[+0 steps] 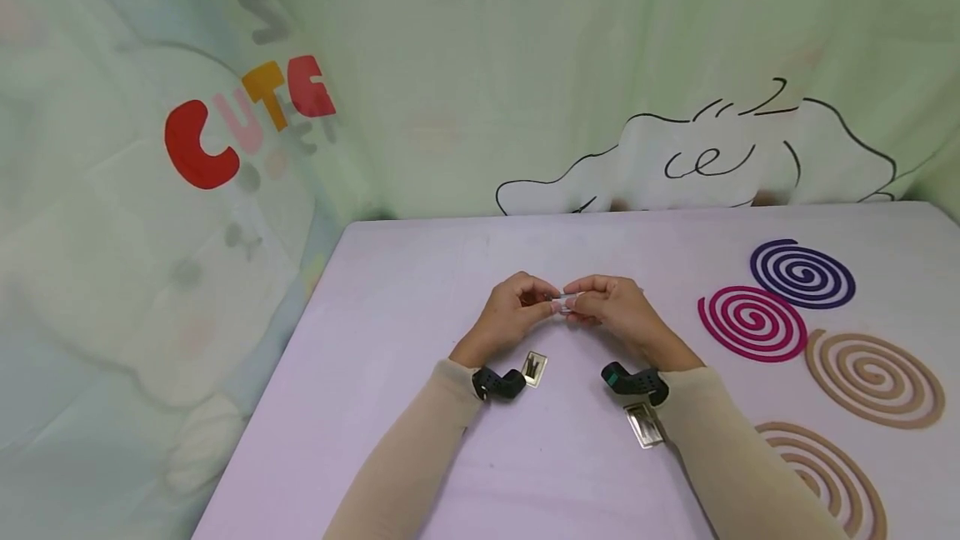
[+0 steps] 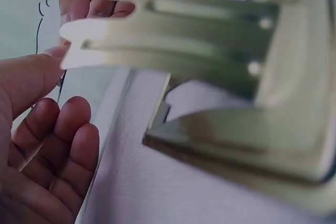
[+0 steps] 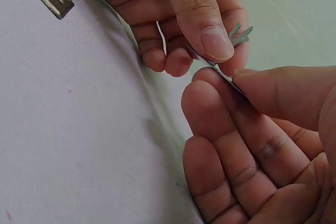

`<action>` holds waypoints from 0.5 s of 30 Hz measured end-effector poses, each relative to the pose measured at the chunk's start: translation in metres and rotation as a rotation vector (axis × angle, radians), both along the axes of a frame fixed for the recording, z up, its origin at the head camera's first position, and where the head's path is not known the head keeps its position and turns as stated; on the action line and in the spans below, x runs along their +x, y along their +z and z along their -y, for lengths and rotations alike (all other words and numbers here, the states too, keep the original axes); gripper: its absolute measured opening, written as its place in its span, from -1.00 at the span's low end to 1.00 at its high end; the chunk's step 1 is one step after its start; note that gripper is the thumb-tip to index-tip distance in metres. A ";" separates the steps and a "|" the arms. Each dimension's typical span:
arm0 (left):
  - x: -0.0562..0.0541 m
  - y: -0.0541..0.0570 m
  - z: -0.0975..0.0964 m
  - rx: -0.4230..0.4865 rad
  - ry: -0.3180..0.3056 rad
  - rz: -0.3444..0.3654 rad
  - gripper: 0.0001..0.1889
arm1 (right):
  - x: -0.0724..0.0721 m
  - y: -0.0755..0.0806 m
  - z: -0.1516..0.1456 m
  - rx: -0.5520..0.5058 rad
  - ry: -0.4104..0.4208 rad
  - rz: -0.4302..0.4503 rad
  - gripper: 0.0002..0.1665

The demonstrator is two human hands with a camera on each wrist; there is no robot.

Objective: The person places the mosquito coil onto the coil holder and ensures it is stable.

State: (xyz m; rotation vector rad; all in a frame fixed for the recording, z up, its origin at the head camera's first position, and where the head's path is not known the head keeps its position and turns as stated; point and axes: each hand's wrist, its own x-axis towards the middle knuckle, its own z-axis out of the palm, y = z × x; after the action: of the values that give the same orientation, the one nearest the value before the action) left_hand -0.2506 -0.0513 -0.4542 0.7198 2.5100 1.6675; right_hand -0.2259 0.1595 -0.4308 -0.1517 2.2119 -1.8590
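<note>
Left hand (image 1: 512, 312), right hand (image 1: 622, 311), each grip pinching one thin metal piece (image 1: 566, 298), room before table (image 1: 420, 290)'s far edge

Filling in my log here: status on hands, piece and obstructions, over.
Left hand and right hand: both pinching. Small metal piece: held between them. Metal clip: partly blocks left-wrist view, no other obstruction seen.

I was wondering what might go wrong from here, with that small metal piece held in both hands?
The small metal piece, pinched by the left hand and right hand, might slip, since it is thin.
The black device at the left wrist appears close to a metal clip and could knock it.
</note>
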 end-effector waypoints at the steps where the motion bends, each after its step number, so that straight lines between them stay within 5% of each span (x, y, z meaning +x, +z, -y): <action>1: 0.000 0.000 0.000 -0.003 0.003 -0.004 -0.85 | 0.000 0.000 0.000 0.004 -0.002 0.000 -0.60; 15: -0.001 -0.001 0.002 0.044 -0.002 -0.002 -0.84 | 0.001 -0.002 0.000 0.017 -0.002 0.011 -0.62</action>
State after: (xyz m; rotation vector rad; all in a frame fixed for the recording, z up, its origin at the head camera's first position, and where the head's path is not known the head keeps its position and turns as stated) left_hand -0.2511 -0.0535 -0.4557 0.7284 2.4801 1.7279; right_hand -0.2251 0.1596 -0.4327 -0.1366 2.2207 -1.8371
